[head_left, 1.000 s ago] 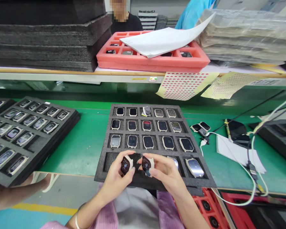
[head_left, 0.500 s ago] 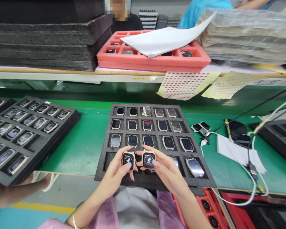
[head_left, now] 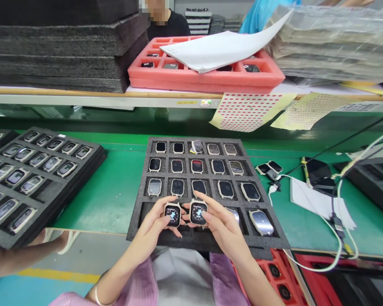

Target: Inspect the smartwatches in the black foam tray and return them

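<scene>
My left hand (head_left: 154, 222) grips a smartwatch case (head_left: 172, 215) without a strap, its thumb on the lit dial. Beside it, a second lit smartwatch case (head_left: 198, 212) is held in my right hand (head_left: 222, 221), whose thumb rests at the screen's right edge. Both screens face up and show similar dark dials with a pale blue figure. The two cases are close together, above the front row of a black foam tray (head_left: 137, 212). Rows of watch cases with dark screens lie in the tray's pockets; my hands hide part of the front row.
Another foam tray of watches (head_left: 62, 182) lies at left. Charging cables (head_left: 340, 229), two watches (head_left: 270, 168) and white paper (head_left: 319, 204) are at right. On the shelf ahead stand stacked black foam (head_left: 57, 55), a pink foam tray (head_left: 204, 80) and wrapped stacks (head_left: 332, 46). People stand beyond.
My left thumb has shifted slightly on its screen, and my right thumb has moved a little left over its watch. Both hands still hold the same watches; the camera view has moved slightly.
</scene>
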`<action>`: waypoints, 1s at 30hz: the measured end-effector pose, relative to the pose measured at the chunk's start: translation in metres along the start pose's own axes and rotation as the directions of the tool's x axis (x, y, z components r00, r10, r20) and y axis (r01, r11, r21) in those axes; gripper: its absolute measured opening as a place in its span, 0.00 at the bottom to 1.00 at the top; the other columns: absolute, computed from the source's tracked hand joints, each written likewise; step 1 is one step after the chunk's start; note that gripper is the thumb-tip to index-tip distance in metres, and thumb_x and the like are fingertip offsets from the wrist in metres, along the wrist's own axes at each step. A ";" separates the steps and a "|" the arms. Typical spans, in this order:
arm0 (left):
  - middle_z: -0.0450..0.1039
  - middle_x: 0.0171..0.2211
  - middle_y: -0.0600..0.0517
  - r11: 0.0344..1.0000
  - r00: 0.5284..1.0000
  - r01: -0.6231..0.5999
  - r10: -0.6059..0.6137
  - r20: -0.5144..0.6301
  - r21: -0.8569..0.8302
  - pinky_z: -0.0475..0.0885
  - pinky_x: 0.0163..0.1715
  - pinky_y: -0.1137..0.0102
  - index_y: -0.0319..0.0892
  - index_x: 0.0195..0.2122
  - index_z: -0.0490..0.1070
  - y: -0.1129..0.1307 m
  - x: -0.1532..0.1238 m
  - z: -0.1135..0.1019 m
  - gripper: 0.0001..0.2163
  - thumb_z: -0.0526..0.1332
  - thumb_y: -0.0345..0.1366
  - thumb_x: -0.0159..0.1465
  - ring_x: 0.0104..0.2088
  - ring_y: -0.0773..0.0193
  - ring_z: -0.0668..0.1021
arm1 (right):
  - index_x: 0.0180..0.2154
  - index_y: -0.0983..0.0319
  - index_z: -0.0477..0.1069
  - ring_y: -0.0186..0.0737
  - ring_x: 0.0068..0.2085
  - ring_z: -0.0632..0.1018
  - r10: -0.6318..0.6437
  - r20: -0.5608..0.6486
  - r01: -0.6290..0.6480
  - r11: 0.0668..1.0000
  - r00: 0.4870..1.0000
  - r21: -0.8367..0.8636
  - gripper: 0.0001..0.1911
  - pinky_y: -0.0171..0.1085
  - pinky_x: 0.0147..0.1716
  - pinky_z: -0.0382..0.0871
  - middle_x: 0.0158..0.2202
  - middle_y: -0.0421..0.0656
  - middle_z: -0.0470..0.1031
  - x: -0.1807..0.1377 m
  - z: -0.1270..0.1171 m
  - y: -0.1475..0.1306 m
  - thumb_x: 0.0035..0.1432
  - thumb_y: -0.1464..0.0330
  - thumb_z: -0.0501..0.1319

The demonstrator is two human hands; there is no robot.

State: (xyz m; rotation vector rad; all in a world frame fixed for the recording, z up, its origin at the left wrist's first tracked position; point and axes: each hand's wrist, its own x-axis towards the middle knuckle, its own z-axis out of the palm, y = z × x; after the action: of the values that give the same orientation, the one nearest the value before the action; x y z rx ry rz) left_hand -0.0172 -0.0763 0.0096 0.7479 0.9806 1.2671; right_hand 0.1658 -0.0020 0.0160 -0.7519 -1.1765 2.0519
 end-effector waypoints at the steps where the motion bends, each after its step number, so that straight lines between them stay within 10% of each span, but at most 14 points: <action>1: 0.69 0.45 0.47 1.000 1.000 0.002 -0.002 0.002 0.003 0.74 0.35 0.65 0.45 0.56 0.60 0.000 0.000 0.000 0.17 0.51 0.33 0.65 0.33 0.63 0.75 | 0.57 0.54 0.63 0.50 0.48 0.77 -0.002 -0.002 0.002 1.000 1.000 -0.005 0.22 0.48 0.43 0.76 0.51 0.47 0.74 0.000 0.000 0.000 0.61 0.66 0.59; 12: 0.70 0.46 0.45 0.995 1.000 -0.014 0.014 0.005 0.094 0.74 0.37 0.63 0.45 0.56 0.61 0.005 -0.004 0.002 0.17 0.54 0.36 0.65 0.37 0.58 0.76 | 0.55 0.57 0.64 0.45 0.43 0.79 -0.066 -0.100 0.046 0.981 0.993 -0.189 0.21 0.42 0.40 0.78 0.46 0.47 0.76 -0.004 0.012 0.001 0.60 0.67 0.61; 17: 0.69 0.48 0.44 0.994 0.999 -0.047 0.048 -0.008 0.101 0.75 0.38 0.64 0.45 0.56 0.59 0.014 -0.013 -0.006 0.17 0.53 0.35 0.66 0.42 0.56 0.75 | 0.64 0.54 0.47 0.44 0.49 0.76 -0.083 0.100 0.115 0.920 0.991 -0.374 0.36 0.46 0.51 0.71 0.55 0.48 0.68 -0.006 0.011 -0.002 0.59 0.72 0.61; 25: 0.72 0.46 0.42 0.993 0.994 -0.070 0.078 -0.081 0.098 0.76 0.32 0.67 0.42 0.55 0.60 0.023 -0.016 -0.015 0.18 0.57 0.37 0.65 0.41 0.56 0.76 | 0.63 0.61 0.52 0.56 0.63 0.56 -0.161 0.379 0.405 0.180 0.911 -0.896 0.37 0.55 0.58 0.58 0.65 0.53 0.51 0.011 0.010 -0.003 0.55 0.68 0.64; 30: 0.74 0.41 0.43 0.995 0.989 -0.064 0.073 -0.130 0.074 0.77 0.26 0.70 0.40 0.52 0.62 0.022 -0.009 -0.017 0.18 0.60 0.39 0.63 0.36 0.59 0.77 | 0.54 0.59 0.66 0.52 0.54 0.69 -0.295 0.405 0.437 0.049 0.866 -0.898 0.22 0.53 0.53 0.64 0.52 0.50 0.70 0.001 -0.018 -0.015 0.58 0.64 0.62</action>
State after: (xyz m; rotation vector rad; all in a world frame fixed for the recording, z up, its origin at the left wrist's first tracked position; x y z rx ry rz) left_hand -0.0426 -0.0828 0.0240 0.7640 1.1192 1.3620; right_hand 0.1821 0.0137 0.0217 -0.7122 -2.5289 0.5822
